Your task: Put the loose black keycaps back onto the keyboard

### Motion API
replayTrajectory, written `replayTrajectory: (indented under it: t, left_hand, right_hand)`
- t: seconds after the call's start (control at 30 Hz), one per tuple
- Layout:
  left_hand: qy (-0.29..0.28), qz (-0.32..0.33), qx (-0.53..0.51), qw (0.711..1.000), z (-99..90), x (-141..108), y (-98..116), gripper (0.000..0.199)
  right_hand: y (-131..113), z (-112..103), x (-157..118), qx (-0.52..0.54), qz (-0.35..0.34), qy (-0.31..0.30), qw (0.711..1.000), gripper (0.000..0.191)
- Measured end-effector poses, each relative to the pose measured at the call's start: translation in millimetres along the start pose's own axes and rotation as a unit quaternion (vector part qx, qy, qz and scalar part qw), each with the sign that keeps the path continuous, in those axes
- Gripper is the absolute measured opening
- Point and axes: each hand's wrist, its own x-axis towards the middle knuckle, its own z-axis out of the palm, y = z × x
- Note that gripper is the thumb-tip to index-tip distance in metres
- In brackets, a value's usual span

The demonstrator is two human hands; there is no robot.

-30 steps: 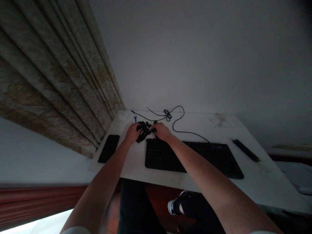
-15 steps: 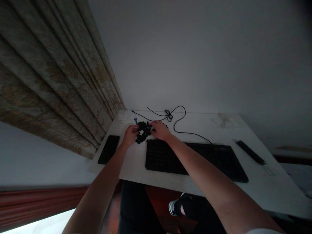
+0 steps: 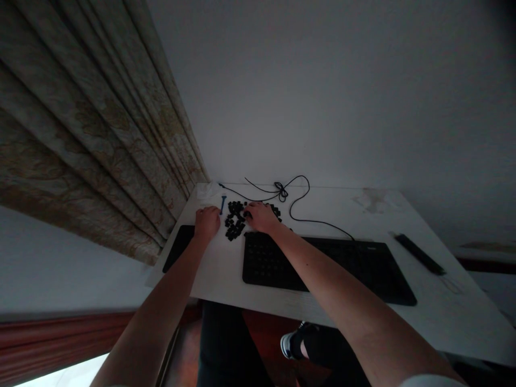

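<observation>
Loose black keycaps (image 3: 235, 231) lie in a pile on the white table (image 3: 220, 279). My right hand (image 3: 260, 216) is over the right part of the pile, its fingers curled down on the pieces; whether one is pinched is too dark to tell. To the left of the pile, my left hand (image 3: 207, 221) rests with its fingers curled together, and what they hold, if anything, is hidden. A small blue tool (image 3: 223, 205) lies between my left hand and the pile. The black keyboard (image 3: 274, 263) lies nearer to me, partly under my right forearm.
A black phone-like slab (image 3: 177, 248) is at the left edge, partly behind my left forearm. A thin black cable (image 3: 298, 215) loops along the back. At the right lies a long dark object (image 3: 419, 253). A patterned curtain (image 3: 121, 134) hangs at the left.
My left hand has moved left, away from the keycaps and the blue tool. My right hand has shifted slightly left over the pile, and its fingers have curled.
</observation>
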Motion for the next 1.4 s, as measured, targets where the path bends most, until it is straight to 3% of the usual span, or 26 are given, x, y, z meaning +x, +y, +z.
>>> replayTrajectory:
  t: [0.1, 0.23, 0.37, 0.43, 0.6, 0.8, 0.97, 1.1, 1.4]
  left_hand:
    - [0.017, 0.012, -0.031, 0.999, 6.2, 7.0, 1.8, 0.042]
    - [-0.009, 0.065, -0.117, 0.991, 19.0, 30.3, 14.0, 0.041]
    - [-0.058, 0.044, -0.119, 0.99, 30.2, 51.5, 30.4, 0.026]
    - [-0.083, 0.042, -0.119, 0.988, 33.9, 55.6, 36.9, 0.027]
    - [-0.092, 0.049, -0.14, 0.985, 37.1, 52.3, 47.1, 0.032]
    - [-0.075, 0.066, -0.153, 0.983, 34.6, 46.9, 51.0, 0.027]
    - [-0.07, 0.029, -0.153, 0.985, 33.4, 49.6, 51.6, 0.027]
    - [-0.103, -0.016, -0.142, 0.984, 35.5, 55.3, 52.5, 0.027]
    - [-0.143, 0.001, -0.126, 0.982, 33.6, 64.5, 56.8, 0.026]
  right_hand:
    - [-2.8, 0.0, 3.1, -0.008, 0.02, 0.025, 0.999, 0.033]
    - [-5.9, 1.8, 3.6, -0.001, 0.017, 0.053, 0.998, 0.035]
    - [0.0, 1.9, -2.9, -0.001, 0.038, 0.033, 0.999, 0.062]
    - [5.4, 1.2, -5.3, -0.002, 0.037, 0.017, 0.999, 0.067]
    - [17.5, -0.5, -1.0, 0.014, 0.019, -0.008, 1.0, 0.042]
    - [25.0, 3.3, 2.1, 0.062, 0.033, 0.016, 0.997, 0.027]
    - [27.2, 4.0, -5.3, 0.08, 0.031, 0.036, 0.996, 0.025]
    - [26.7, 1.5, -11.0, 0.093, 0.038, 0.05, 0.994, 0.026]
    - [34.7, 2.2, -24.8, 0.152, 0.023, 0.093, 0.984, 0.018]
